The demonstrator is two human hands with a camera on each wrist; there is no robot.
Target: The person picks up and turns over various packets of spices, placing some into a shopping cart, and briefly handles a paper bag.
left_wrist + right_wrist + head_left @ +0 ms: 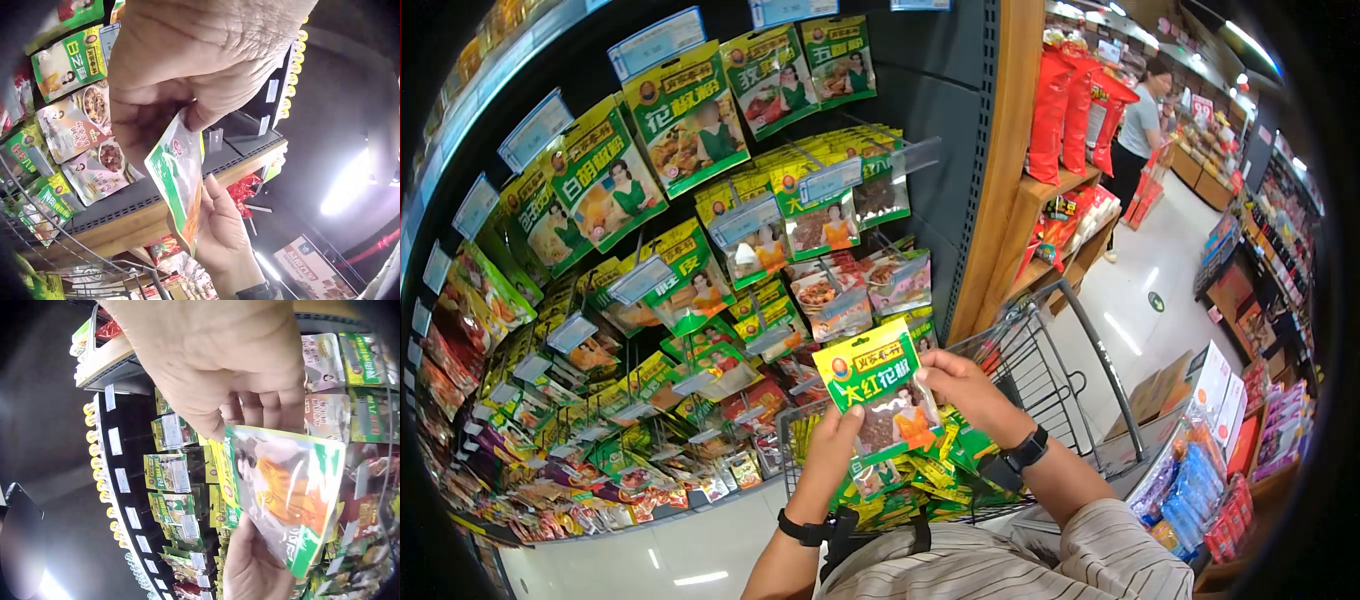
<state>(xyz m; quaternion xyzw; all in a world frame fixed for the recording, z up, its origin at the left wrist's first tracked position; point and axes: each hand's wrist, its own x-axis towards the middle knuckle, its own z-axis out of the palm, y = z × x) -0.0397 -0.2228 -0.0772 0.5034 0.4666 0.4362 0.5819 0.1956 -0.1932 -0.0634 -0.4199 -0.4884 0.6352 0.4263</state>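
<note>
A green and yellow packet of Sichuan peppercorns (888, 412) is held upright between both hands, its printed front turned toward me in the head view. My left hand (828, 458) pinches its lower left edge, thumb on the front. At its upper right edge, my right hand (972, 394) grips with the thumb in front. The right wrist view shows the packet (284, 487) side-on, with a woman in orange printed on it. Below the hands, a wire shopping cart (1055, 385) contains many similar green and yellow packets (940, 480).
Hooks of hanging seasoning packets (685, 120) fill the dark rack on the left, with price tags (535, 130) in front. A wooden shelf end (1000, 160) carries red bags (1050, 110). Another person (1138, 130) stands in the aisle. Boxes and bagged goods (1195, 480) are at right.
</note>
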